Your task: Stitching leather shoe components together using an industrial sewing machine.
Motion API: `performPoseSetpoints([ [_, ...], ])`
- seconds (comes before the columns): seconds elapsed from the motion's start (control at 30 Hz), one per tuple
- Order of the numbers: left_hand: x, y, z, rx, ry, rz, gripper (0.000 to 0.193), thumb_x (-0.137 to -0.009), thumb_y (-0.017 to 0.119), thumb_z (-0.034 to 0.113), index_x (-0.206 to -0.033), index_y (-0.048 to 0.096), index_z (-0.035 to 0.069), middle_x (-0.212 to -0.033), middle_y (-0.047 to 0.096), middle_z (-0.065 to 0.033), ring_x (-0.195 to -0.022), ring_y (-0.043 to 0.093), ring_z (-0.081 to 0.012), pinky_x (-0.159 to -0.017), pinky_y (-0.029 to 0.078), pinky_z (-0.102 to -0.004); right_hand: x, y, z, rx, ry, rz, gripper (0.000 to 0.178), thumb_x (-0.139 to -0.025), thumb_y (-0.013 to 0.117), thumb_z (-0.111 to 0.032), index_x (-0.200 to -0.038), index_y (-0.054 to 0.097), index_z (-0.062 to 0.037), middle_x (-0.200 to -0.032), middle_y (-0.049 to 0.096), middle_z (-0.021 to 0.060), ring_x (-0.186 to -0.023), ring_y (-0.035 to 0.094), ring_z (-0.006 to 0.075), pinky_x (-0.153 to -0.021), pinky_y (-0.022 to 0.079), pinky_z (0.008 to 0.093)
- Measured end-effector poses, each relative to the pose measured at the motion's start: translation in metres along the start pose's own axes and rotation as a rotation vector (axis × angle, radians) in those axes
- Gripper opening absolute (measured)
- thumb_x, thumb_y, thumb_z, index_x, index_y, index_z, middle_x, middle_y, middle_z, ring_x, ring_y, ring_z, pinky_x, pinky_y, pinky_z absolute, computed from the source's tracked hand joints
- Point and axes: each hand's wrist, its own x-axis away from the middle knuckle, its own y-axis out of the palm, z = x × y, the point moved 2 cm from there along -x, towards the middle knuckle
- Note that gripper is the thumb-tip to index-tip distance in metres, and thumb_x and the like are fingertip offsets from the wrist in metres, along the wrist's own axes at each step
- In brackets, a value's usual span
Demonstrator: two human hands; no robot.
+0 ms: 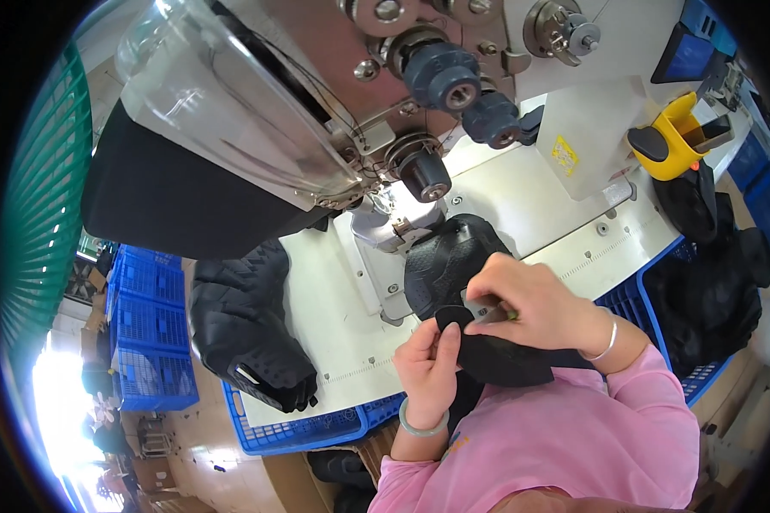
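In front of me a black piece (443,261) of textured, leather-like material lies under the sewing machine's lamp. Its lower part hangs over the table edge toward my lap; I cannot tell what article it belongs to. With thumb and fingers pressed together, my left hand (428,368) pinches a rounded black tab of it. My right hand (539,308) is closed around a small, flat metal tool (486,313), possibly thread snips, partly hidden by the fingers. The tool's end is close beside the tab, near my left thumb.
The sewing machine (423,68) stands over the white table (316,299). A black quilted bundle (248,325) lies left. Blue crates (308,432) flank the table; black pieces (710,308) fill the right one. Far right are a yellow holder (678,141) and a clear plate (590,128).
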Motion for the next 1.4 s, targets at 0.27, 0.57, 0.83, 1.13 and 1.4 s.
performPoseSetpoints([
  [0.27, -0.001, -0.005, -0.006, 0.069, -0.022, -0.045, 0.017, -0.095, 0.059, 0.015, -0.095, 0.065, -0.001, -0.066, 0.055, 0.0053, -0.055, 0.044, -0.0002, -0.048, 0.034, -0.0165, -0.009, -0.009, 0.005, -0.021, 0.128, 0.276, 0.012, -0.084, 0.066, -0.005, -0.086, 0.056, -0.0002, -0.076, 0.055, 0.0090, -0.062, 0.058, 0.0231, -0.056, 0.046, 0.0311],
  [0.57, -0.005, -0.005, -0.009, 0.293, -0.098, -0.225, 0.028, -0.099, 0.050, 0.023, -0.089, 0.057, -0.002, -0.072, 0.057, -0.0058, -0.061, 0.049, -0.0090, -0.057, 0.038, -0.0204, -0.014, 0.003, -0.002, -0.281, 0.106, -0.094, 0.013, -0.088, 0.064, -0.012, -0.095, 0.063, -0.0008, -0.080, 0.059, 0.0066, -0.069, 0.059, 0.0178, -0.062, 0.047, 0.0284],
  [0.83, -0.003, -0.007, -0.005, 0.275, -0.136, -0.336, 0.022, -0.100, 0.049, 0.019, -0.092, 0.058, 0.001, -0.080, 0.055, 0.0053, -0.071, 0.044, -0.0018, -0.062, 0.036, -0.0167, -0.018, 0.003, 0.001, -0.377, 0.284, -0.007, 0.010, -0.089, 0.063, -0.010, -0.092, 0.060, -0.0005, -0.082, 0.059, 0.0067, -0.068, 0.055, 0.0173, -0.064, 0.046, 0.0271],
  [1.13, -0.005, -0.004, 0.000, 0.315, -0.155, -0.310, 0.022, -0.100, 0.049, 0.019, -0.093, 0.058, 0.000, -0.081, 0.053, 0.0055, -0.074, 0.043, -0.0016, -0.065, 0.035, -0.0169, -0.009, 0.007, -0.001, -0.029, -0.186, 0.033, 0.025, -0.072, 0.075, -0.006, -0.092, 0.060, -0.0063, -0.078, 0.057, 0.0020, -0.057, 0.059, 0.0170, -0.048, 0.047, 0.0277],
  [1.4, -0.001, -0.009, 0.007, 0.077, -0.021, -0.155, 0.018, -0.097, 0.054, 0.012, -0.089, 0.061, -0.002, -0.072, 0.053, 0.0048, -0.067, 0.042, -0.0023, -0.058, 0.035, -0.0193, -0.020, -0.025, 0.016, -0.101, 0.176, 0.449, 0.006, -0.079, 0.062, -0.001, -0.080, 0.056, -0.0018, -0.070, 0.056, 0.0054, -0.060, 0.056, 0.0105, -0.052, 0.044, 0.0280],
])
